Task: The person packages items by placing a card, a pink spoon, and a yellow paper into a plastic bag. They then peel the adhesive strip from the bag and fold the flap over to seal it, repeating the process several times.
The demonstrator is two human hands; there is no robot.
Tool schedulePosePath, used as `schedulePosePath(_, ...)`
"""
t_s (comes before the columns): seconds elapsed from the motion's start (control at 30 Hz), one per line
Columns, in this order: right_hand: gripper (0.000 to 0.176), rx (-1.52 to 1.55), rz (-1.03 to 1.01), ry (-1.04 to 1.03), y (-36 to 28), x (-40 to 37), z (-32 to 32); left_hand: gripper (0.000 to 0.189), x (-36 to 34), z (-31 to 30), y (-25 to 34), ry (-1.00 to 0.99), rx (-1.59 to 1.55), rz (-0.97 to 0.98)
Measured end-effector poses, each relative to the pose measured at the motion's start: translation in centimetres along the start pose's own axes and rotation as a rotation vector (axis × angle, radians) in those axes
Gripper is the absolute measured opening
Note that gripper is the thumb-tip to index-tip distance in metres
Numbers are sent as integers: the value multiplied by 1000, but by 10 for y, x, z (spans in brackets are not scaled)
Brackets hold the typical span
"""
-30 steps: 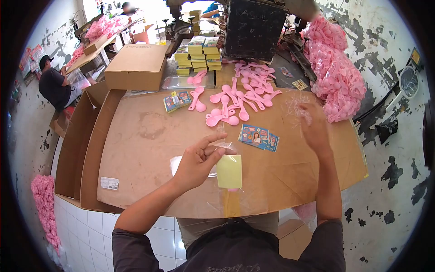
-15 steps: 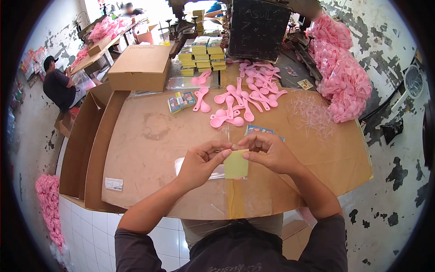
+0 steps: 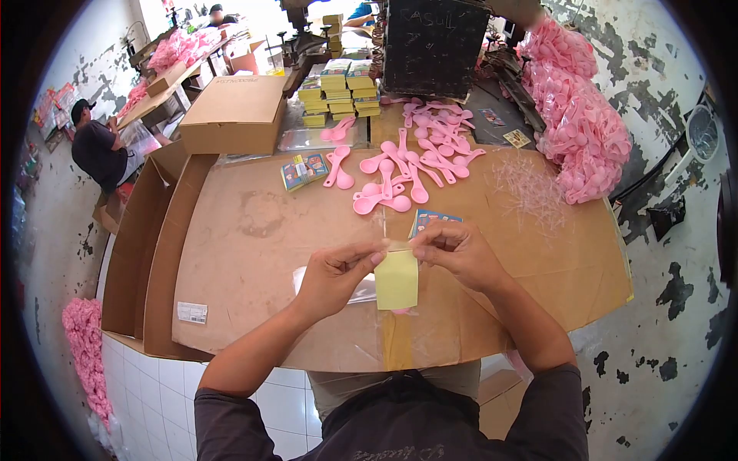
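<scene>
My left hand [image 3: 338,273] and my right hand [image 3: 452,253] pinch the top edge of a small clear plastic bag, one at each upper corner. In the bag hangs a pale yellow card [image 3: 397,280], its plain side facing me. A bit of pink shows at its lower edge; the rest of that pink thing is hidden behind the card. Beyond my right hand lies a blue printed card [image 3: 436,220], partly covered by the fingers. Flat clear plastic bags [image 3: 360,289] lie under and beside my left hand.
Pink spoons [image 3: 415,165] lie loose ahead, beside a small stack of printed cards [image 3: 304,171]. Card stacks [image 3: 338,88] and a cardboard box [image 3: 234,111] stand farther back. Clear plastic strips [image 3: 530,192] and bagged pink spoons [image 3: 584,131] are right. A person [image 3: 100,146] sits far left.
The yellow card now hangs lower and shows more of its length, with pink visible at its bottom. Both hands have shifted slightly left and still pinch the bag's top.
</scene>
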State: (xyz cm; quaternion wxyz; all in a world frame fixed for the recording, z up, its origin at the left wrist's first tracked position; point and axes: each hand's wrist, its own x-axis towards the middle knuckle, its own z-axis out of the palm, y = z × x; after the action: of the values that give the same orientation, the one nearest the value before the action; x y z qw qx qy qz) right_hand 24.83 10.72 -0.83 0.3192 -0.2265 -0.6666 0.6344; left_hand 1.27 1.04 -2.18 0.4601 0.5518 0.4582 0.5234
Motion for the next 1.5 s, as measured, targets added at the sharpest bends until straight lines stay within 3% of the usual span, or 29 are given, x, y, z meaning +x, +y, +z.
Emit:
schedulePosePath(0.33, 20, -312, -131, -125, -9, 1, -14, 25, 3, -11, 2, -115, 4, 38)
schedulePosePath(0.53, 18, -205, -116, -131, -4, 1, -18, 28, 3, -12, 2, -146, -250, -65)
schedulePosePath(0.63, 16, -395, -114, -132, -12, 0, -15, 28, 3, -9, 0, -125, -26, -30)
schedulePosePath(0.73, 22, -371, -125, -152, -5, 1, -17, 28, 4, -8, -2, -120, -18, -90)
schedulePosePath(0.83, 33, -16, -20, -63, 4, 0, -6, 27, 5, -9, -1, -96, -3, -125)
schedulePosePath(0.93, 37, -186, 70, -273, 0, -4, -8, 29, 5, -11, -1, -77, -58, -79)
schedulePosePath(1.03, 34, -197, 88, -239, 10, 0, -10, 30, 6, 4, 13, 60, -239, 61)
schedulePosePath(1.13, 31, -196, 18, -200, -10, 3, -4, 35, 6, -1, 1, -13, -160, 72)
schedulePosePath(1.23, 29, -40, -12, -66, -17, 8, -3, 34, 8, -31, 9, -171, -31, -133)
schedulePosePath(1.3, 29, -222, -5, 47, -7, 13, -20, 33, 12, -56, 20, 21, -82, -63)
schedulePosePath(1.43, 31, -650, -27, 154, -6, 8, -41, 38, 26, -133, 31, 760, -401, 447)
schedulePosePath(1.5, 32, -741, -65, 194, 5, 7, -48, 37, 29, -133, 39, 831, -502, 425)
